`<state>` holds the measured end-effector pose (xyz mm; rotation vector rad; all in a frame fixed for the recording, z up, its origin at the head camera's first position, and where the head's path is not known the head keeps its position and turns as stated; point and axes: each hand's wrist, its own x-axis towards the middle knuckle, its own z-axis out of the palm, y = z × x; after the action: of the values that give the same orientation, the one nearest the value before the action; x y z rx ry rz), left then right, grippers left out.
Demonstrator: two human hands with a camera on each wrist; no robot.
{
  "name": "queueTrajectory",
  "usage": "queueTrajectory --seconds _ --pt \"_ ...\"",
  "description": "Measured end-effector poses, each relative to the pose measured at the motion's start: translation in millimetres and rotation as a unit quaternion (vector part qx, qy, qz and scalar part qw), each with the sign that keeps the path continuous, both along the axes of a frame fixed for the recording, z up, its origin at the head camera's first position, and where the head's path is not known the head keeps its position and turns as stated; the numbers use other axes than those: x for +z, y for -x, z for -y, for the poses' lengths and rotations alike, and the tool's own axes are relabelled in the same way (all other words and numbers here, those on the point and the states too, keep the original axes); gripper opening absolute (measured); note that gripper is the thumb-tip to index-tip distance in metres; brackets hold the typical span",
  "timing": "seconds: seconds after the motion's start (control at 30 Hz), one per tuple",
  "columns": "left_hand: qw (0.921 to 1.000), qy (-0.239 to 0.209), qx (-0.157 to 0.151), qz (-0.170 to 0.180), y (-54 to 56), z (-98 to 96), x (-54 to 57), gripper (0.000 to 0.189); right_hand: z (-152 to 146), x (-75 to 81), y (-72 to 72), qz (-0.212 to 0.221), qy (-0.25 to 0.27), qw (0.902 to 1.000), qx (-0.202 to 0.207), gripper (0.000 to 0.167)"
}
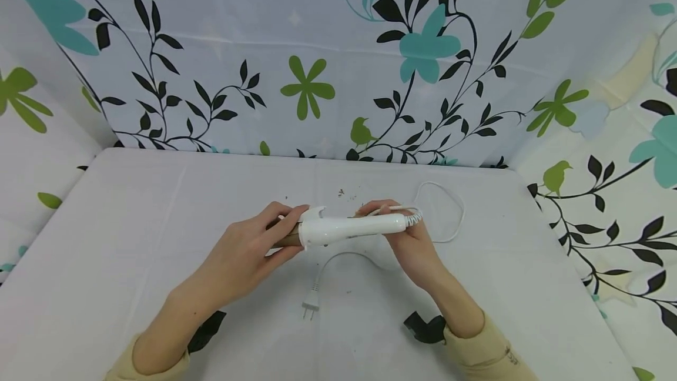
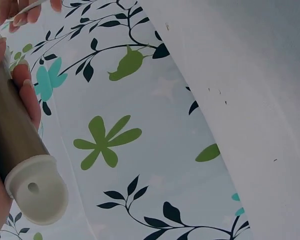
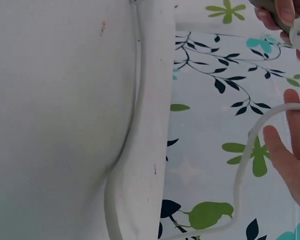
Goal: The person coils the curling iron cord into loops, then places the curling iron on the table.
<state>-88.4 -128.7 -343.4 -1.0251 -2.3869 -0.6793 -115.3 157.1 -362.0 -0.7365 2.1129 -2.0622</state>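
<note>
A curling iron with a white handle (image 1: 359,227) and a brown barrel (image 2: 12,117) is held level above the table. My left hand (image 1: 254,254) grips the barrel, thumb and fingers on opposite sides near the handle. The barrel's pale end cap (image 2: 40,192) shows in the left wrist view. Behind the handle's cord end is my right hand (image 1: 412,251), partly hidden by it. Its visible fingers (image 3: 297,127) look fairly straight, with the white cord (image 3: 245,160) running across them. Whether this hand touches the handle is hidden.
The cord loops on the white table (image 1: 211,204), and its two-pin plug (image 1: 311,303) lies toward the front. Small dark specks (image 1: 341,193) dot the cloth behind the iron. Curtains with leaf prints (image 1: 317,28) stand at the back and sides.
</note>
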Motion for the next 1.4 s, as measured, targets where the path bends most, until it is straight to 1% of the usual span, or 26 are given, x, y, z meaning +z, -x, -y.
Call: queueTrajectory --seconds 0.1,0.17,0.23,0.3,0.33,0.47,0.53,0.6,0.73,0.83,0.93,1.0,1.07,1.2,1.27,1.4 --pt "0.9997 0.0 0.022 -0.007 0.4 -0.3 0.3 0.065 6.4 -4.2 -4.0 -0.02 -0.085 0.9962 -0.003 0.019" --pt "0.9992 0.006 0.039 -0.007 1.0 -0.2 1.3 0.064 10.2 -5.3 -6.9 -0.046 -0.15 0.9876 0.0 0.021" --pt "0.9984 0.016 0.055 -0.003 1.5 0.5 2.1 0.062 13.0 -5.6 -9.5 -0.073 -0.208 0.9755 -0.002 0.018" --pt "0.9972 0.026 0.07 0.002 2.1 1.9 2.9 0.06 14.9 -4.9 -11.5 -0.1 -0.247 0.964 -0.006 0.016" --pt "0.9965 0.031 0.077 0.004 2.6 2.6 3.2 0.058 15.4 -4.3 -12.4 -0.117 -0.268 0.9563 -0.01 0.013" --pt "0.9941 0.046 0.096 0.015 3.9 6.0 4.4 0.055 16.4 -1.7 -13.3 -0.187 -0.31 0.9319 -0.018 0.01" --pt "0.993 0.051 0.104 0.024 4.3 7.3 4.4 0.055 15.8 -1.1 -12.9 -0.212 -0.319 0.9235 -0.023 0.009" --pt "0.9922 0.05 0.11 0.032 4.7 8.7 3.4 0.056 14.7 -0.5 -12.0 -0.229 -0.317 0.92 -0.027 0.01" --pt "0.9889 0.042 0.132 0.055 4.7 11.6 2.7 0.055 12.2 0.8 -9.5 -0.265 -0.307 0.9135 -0.029 0.007" --pt "0.9854 0.045 0.148 0.07 3.8 14.5 4.1 0.052 10.0 2.2 -8.6 -0.311 -0.287 0.9058 -0.027 0.006" --pt "0.9825 0.053 0.158 0.084 3.3 17.8 5.2 0.048 6.7 3.8 -8.4 -0.355 -0.255 0.8991 -0.025 0.01" --pt "0.981 0.06 0.159 0.094 3.3 19.3 5.1 0.047 4.8 5.0 -8.2 -0.373 -0.239 0.8962 -0.022 0.013" --pt "0.9809 0.071 0.152 0.098 3.3 19.3 4.4 0.046 2.9 5.6 -8.1 -0.384 -0.236 0.8925 -0.014 0.013" --pt "0.983 0.09 0.134 0.087 4.2 17.2 1.1 0.048 -0.8 7.3 -8.5 -0.403 -0.246 0.8817 -0.007 0.01" --pt "0.9845 0.09 0.128 0.079 4.2 16.6 -0.4 0.048 -3.2 8.8 -8.8 -0.405 -0.244 0.8812 -0.011 0.01" --pt "0.9869 0.082 0.119 0.073 4.1 16.9 -2.6 0.047 -6.8 11.1 -8.2 -0.393 -0.228 0.8907 -0.017 0.006"
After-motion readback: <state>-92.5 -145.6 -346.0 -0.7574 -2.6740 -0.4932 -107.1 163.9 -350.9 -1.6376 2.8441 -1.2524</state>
